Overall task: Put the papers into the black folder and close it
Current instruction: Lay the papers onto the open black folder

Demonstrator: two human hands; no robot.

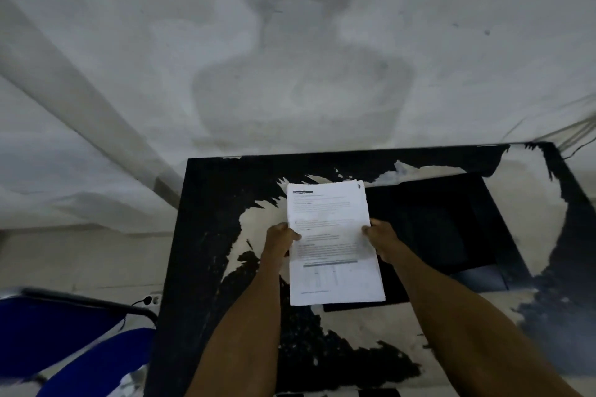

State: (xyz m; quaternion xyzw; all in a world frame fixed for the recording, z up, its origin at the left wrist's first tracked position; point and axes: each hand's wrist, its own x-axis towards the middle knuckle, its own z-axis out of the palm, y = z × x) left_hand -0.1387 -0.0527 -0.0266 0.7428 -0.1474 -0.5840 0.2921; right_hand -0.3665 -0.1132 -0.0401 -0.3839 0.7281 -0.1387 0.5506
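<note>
Bench under you is black with worn pale patches. Your folder lies open on it, right of centre. Your papers overlap its left edge, pinched at their sides by your left hand and right hand.

Black-topped table, coating worn and flaked away in large ragged patches, pale surface showing beneath, heaviest toward right side and near edge. Behind it a whitish plastered wall, stained with darker grey damp-like blotches, one broad rounded patch just above table's far edge. Pale diagonal band crossing wall at left, running down toward table's far-left corner. Blue padded chair with dark frame at lower left, beside table. Small white socket with dark plug near chair. Thin wires at upper right corner.
</note>
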